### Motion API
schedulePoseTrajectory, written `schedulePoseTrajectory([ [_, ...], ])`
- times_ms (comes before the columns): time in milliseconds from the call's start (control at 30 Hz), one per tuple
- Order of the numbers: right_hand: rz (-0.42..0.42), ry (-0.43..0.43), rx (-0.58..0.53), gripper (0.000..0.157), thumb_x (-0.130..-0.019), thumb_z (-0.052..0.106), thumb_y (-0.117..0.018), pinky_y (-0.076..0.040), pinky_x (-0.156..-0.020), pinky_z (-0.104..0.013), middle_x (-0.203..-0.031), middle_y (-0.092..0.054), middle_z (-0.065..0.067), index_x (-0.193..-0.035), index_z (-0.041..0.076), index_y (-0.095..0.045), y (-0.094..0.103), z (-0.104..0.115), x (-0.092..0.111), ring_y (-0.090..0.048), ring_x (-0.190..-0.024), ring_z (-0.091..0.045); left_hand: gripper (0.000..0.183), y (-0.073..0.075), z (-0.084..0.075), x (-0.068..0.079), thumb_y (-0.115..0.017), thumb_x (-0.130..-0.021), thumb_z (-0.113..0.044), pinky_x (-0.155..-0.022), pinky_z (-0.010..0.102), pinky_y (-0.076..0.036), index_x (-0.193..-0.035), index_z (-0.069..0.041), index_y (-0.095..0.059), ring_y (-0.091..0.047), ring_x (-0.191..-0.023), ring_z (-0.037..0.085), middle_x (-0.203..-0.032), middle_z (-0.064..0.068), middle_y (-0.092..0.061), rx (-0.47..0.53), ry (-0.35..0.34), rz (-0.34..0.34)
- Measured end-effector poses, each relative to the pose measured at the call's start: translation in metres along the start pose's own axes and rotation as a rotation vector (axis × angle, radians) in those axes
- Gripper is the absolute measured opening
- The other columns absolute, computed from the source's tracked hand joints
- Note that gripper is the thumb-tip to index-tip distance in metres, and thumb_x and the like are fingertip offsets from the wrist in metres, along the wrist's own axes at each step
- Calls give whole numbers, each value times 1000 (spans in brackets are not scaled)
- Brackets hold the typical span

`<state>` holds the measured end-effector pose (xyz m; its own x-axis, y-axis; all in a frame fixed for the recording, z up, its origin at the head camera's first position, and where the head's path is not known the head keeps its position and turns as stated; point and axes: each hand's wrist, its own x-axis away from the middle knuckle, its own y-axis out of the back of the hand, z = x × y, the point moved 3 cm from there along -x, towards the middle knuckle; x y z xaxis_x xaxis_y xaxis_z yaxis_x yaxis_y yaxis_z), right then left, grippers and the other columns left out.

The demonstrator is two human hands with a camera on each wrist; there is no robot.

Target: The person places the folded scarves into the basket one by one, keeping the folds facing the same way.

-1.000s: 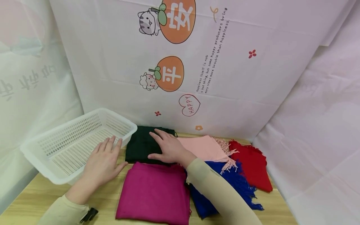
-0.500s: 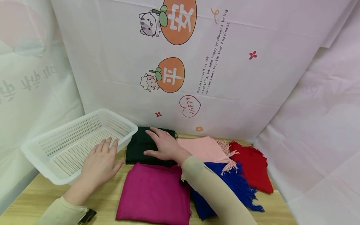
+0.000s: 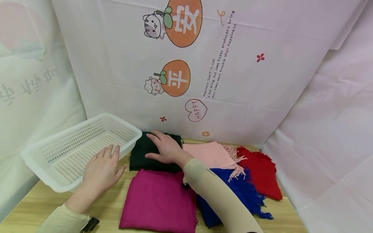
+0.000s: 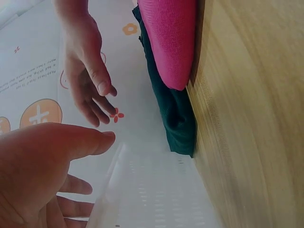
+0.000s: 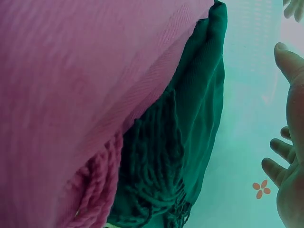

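Shifted toward 9 o'clock: right hand, held above green cloth; left hand, near white basket; both grips wide, no cloth yet taken

Basket: far left on the table, before the back wall
Rear-left cloth: just right of the basket
Front cloth: before the rear-left cloth
Rear-middle cloth: right of the rear-left cloth
Front-right cloth: before the rear-middle cloth, right of the front cloth
Far-right cloth: beyond both, rightmost
Left hand: by the basket's near side
Right hand: above the rear-left cloth
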<state>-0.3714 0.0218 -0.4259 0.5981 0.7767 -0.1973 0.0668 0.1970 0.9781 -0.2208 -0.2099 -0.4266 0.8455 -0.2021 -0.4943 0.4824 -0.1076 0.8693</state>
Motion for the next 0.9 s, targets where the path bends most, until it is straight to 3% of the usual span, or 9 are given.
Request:
schedulePoseTrajectory([
  [467,-13,9,9,89,-108,65,-64,-38,-128,-47,-178,-33,-10,-176,18,-31,-7,0,-14,-43,-159,-28,78,-1,1,2,-90,-91,-33,-94,68,-58,-143,17,-60,-67,-121,56,-136,41,-64,-12,48,2],
  [900,20,-28,2,88,-108,63,-64,-35,-130,-47,-181,-28,-7,-177,21,-29,-5,0,-23,-36,-164,-27,74,-1,2,4,-90,-90,-29,-84,65,-61,-140,18,-61,-71,-109,53,-127,38,-68,-5,56,-21],
])
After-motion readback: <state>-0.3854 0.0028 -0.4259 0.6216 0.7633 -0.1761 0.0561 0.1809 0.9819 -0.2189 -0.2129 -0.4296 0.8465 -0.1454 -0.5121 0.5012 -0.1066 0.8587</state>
